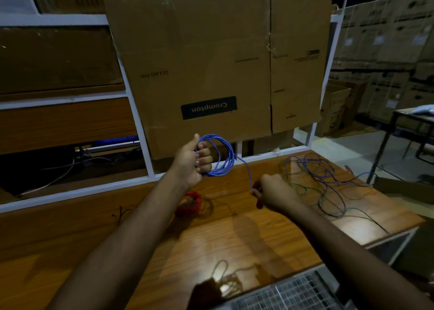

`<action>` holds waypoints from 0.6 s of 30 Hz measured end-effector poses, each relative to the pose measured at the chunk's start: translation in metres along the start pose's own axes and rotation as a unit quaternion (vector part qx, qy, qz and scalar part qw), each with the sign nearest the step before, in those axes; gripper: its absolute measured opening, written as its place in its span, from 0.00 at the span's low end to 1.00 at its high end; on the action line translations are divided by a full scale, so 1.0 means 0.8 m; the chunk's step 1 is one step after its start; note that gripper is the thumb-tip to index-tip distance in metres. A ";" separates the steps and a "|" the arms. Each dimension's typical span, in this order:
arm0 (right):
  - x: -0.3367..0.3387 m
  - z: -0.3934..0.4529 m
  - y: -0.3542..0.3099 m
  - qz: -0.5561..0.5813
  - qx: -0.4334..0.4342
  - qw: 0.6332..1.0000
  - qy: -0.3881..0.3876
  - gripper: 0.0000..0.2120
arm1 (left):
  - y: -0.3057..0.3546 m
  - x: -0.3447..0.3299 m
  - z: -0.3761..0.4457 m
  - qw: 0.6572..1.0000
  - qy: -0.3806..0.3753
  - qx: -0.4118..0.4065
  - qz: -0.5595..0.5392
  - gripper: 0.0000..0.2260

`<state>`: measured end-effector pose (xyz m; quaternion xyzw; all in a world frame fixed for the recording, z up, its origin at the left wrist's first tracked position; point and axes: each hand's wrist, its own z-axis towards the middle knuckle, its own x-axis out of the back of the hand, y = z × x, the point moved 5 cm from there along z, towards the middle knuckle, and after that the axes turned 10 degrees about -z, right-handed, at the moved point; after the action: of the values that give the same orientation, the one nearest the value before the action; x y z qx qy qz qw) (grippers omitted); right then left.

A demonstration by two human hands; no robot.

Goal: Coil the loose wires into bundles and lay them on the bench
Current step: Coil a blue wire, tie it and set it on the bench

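My left hand (193,162) grips a coil of blue wire (223,155), held up above the wooden bench (234,234). From the coil a loose blue strand (247,171) runs down to my right hand (273,193), which pinches it just above the bench. A tangle of loose purple, green and dark wires (321,180) lies on the bench to the right of that hand. A red coiled bundle (191,203) lies on the bench partly under my left forearm.
A large flattened cardboard sheet (211,63) stands behind the bench against a white metal frame (141,131). A thin brownish wire (225,277) lies near the front edge beside a metal grid (293,293). Stacked boxes and a dark table (408,119) are at right.
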<state>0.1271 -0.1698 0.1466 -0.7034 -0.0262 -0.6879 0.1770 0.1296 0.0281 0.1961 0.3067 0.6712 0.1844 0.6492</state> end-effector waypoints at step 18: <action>0.123 -0.049 -0.131 -0.087 0.369 0.892 0.246 0.05 | -0.036 -0.009 -0.013 0.993 0.016 -0.001 0.116 0.19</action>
<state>0.0651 -0.1032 0.2647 -0.3900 -0.2952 -0.7925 0.3643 0.1138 0.0037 0.1840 0.3794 0.6411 0.2640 0.6127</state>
